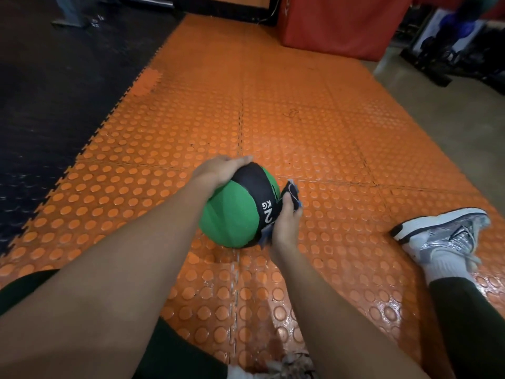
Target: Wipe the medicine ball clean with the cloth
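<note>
A person sits on the floor with both arms stretched out in front. Between the hands is the medicine ball (232,212) — green, with a black band and white letters that read "KG". It rests on the orange floor mat (314,132), which is covered in round bumps and looks shiny.

The left hand (218,170) lies on the top left side of the ball. Its fingers are stretched flat over the black band and press on it; they do not curl round anything.

The right hand (285,222) is on the right side of the ball. Its fingers are curled tight round the cloth (291,194), which is dark with a bit of blue at the edges. The cloth touches the ball by the black band, and a scrap of it pokes out below the hand too.

To the right, a leg in dark trousers ends in a white sock and a silver and white shoe (445,233) on the mat. A black mat (54,91) joins the orange one on the left — a big red box (336,26) stands far behind.
</note>
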The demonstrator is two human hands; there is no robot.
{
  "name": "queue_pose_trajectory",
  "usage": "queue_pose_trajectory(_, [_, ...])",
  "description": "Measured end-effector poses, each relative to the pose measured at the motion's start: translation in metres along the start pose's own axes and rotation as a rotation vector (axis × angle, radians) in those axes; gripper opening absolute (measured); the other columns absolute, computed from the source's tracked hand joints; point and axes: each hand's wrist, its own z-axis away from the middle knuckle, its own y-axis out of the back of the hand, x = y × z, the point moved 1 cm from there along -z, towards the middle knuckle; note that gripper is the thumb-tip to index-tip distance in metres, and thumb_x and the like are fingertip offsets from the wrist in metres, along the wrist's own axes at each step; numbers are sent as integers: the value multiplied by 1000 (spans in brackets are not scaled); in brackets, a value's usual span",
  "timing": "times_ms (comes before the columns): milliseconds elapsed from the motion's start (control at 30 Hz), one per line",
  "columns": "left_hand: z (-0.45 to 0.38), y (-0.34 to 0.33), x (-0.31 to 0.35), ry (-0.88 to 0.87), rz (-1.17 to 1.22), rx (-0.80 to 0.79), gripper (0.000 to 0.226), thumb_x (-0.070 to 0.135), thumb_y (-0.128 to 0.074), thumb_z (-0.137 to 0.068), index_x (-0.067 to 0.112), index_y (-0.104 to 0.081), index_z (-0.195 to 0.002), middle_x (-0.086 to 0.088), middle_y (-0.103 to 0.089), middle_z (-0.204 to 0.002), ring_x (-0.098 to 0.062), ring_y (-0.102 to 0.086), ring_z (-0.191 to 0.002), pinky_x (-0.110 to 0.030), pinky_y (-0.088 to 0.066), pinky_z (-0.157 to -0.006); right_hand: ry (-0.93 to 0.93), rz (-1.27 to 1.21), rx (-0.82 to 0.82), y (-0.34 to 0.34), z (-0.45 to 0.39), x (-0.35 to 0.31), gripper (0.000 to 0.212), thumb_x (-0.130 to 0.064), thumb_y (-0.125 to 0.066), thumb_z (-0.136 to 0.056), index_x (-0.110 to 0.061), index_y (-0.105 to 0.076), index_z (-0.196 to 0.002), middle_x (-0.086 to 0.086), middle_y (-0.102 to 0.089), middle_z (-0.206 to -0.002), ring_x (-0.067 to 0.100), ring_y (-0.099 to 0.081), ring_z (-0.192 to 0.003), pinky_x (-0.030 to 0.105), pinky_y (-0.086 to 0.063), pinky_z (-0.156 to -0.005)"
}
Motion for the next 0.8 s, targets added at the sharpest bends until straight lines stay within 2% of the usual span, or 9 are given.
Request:
queue_pose_trajectory(100, [-5, 1, -30, 47, 217, 37, 89, 91, -55, -42, 33, -66, -109, 0, -65, -117, -28, -60, -105, -47, -47, -95, 89, 145, 76, -12, -10, -18, 35, -49, -50, -85, -28, -47, -112, 3, -61, -106, 27, -61, -97, 50, -49, -89])
queue_pose_trajectory(167, [-9, -4, -54, 128, 404, 43, 89, 93, -56, -39, 33, -68, -103, -3, -68, -112, -29, -64, -99, -47, -50, -91, 205, 349, 23, -19, -14, -39, 27, -48, -49, -85, -28, -50, -105, -2, -62, -96, 25, -61, -93, 46, -49, -85])
queue_pose_trajectory(300, [21, -17, -62, 196, 590, -51, 52, 62, -29, -90, 26, -66, -89, -8, -68, -89, -23, -63, -81, -29, -47, -67, 422, 967, -182, -48, -17, -78, 44, -49, -45, -88, -18, -49, -119, 3, -60, -99, 27, -56, -92, 37, -46, -80])
queue_pose_trajectory(367, [21, -15, -62, 141, 548, -17, 46, 47, -26, -97, 24, -64, -85, -7, -67, -94, -23, -58, -87, -28, -41, -65, 522, 1129, -196, -58, -17, -76, 40, -48, -47, -84, -19, -49, -111, 4, -61, -100, 29, -56, -93, 40, -46, -82])
queue_pose_trajectory(467, [9, -6, -51, -12, 395, 147, 38, 38, -34, -99, 17, -63, -110, -12, -58, -126, -25, -52, -115, -32, -38, -91, 600, 1059, -200, -55, -10, -70, 30, -39, -56, -80, -23, -46, -103, -2, -61, -92, 26, -57, -89, 33, -42, -73])
queue_pose_trajectory(567, [9, -15, -42, -204, 291, 194, 37, 36, -35, -101, 18, -57, -125, -6, -54, -134, -24, -46, -126, -30, -33, -99, 565, 889, -243, -42, -10, -71, 46, -30, -57, -81, -30, -48, -127, -6, -64, -101, 17, -58, -90, 27, -40, -72])
queue_pose_trajectory(633, [15, -25, -39, -197, 223, 228, 43, 39, -33, -101, 19, -52, -133, -2, -48, -142, -21, -40, -132, -31, -28, -107, 513, 763, -170, -29, -13, -71, 47, -26, -56, -84, -28, -50, -130, -6, -63, -102, 12, -57, -91, 24, -42, -73])
queue_pose_trajectory(733, [15, -34, -33, -233, 274, 168, 42, 40, -31, -101, 24, -50, -135, 2, -45, -144, -19, -38, -134, -38, -27, -113, 393, 637, 11, -4, -22, -73, 14, -23, -52, -85, -22, -64, -92, -5, -59, -74, 18, -53, -73, 27, -38, -57])
queue_pose_trajectory(800, [17, -38, -24, -293, 181, 111, 42, 41, -33, -100, 28, -47, -137, 5, -40, -147, -17, -34, -136, -38, -23, -114, 237, 602, 82, 13, -31, -78, 14, -24, -50, -81, -16, -53, -70, 2, -52, -64, 23, -47, -68, 32, -33, -57])
